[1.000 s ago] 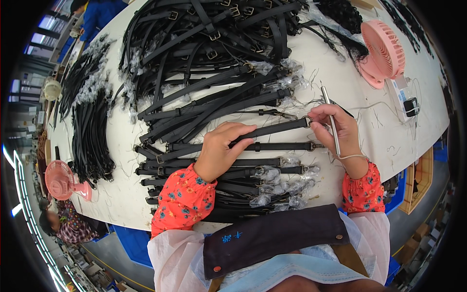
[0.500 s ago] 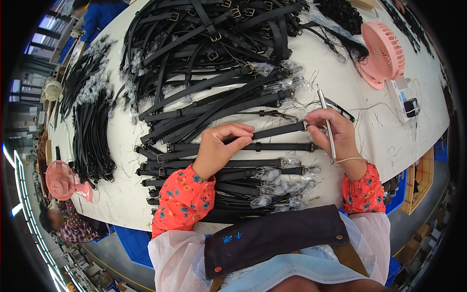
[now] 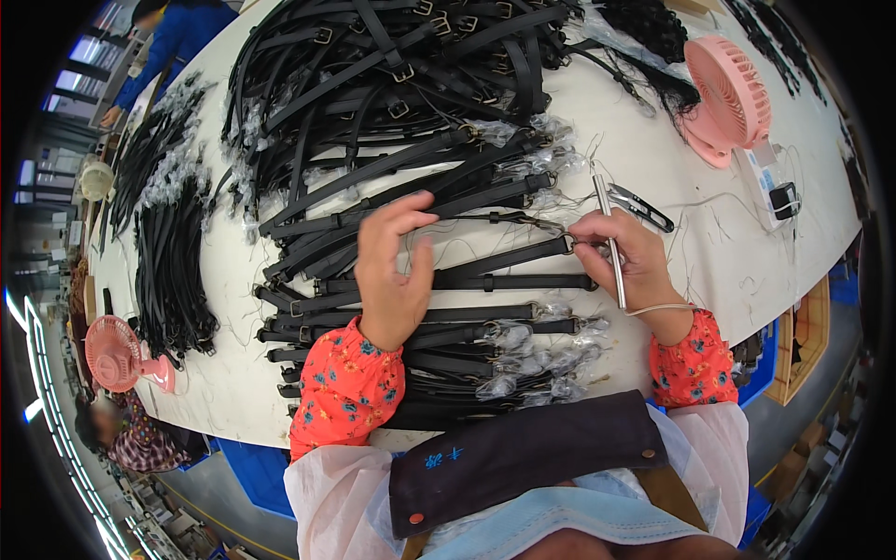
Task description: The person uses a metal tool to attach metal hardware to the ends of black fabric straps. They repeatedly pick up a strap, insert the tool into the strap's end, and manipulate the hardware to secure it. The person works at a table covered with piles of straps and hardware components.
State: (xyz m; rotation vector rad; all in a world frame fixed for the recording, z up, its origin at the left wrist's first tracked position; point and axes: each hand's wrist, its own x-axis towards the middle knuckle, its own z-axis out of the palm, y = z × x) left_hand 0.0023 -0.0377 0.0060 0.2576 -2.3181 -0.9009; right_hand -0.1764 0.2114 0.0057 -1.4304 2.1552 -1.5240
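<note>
My left hand (image 3: 390, 271) is open, its fingers and thumb spread apart over the left part of a black leather strap (image 3: 509, 259). It holds nothing. At the strap's right end is a metal ring, which the fingertips of my right hand (image 3: 646, 257) pinch. Across that same hand lies a slim silver pen-shaped tool (image 3: 617, 269), its tip pointing away from me, with a thin cord at its lower end running over my wrist. Another black strap (image 3: 532, 282) lies just below the held one. Black-handled thread snips (image 3: 642, 205) rest beyond my right hand.
A large heap of black buckled belts (image 3: 401, 75) covers the far middle of the white table (image 3: 719, 252). More straps (image 3: 173, 271) lie in a bundle at left. Pink fans (image 3: 728, 98) stand on both sides. A power strip (image 3: 765, 191) sits at right. Loose threads are scattered about.
My left hand has let go of the strap and opened, moving slightly left and away from me. My right hand still pinches the strap's ring end, shifted a little left with the tool.
</note>
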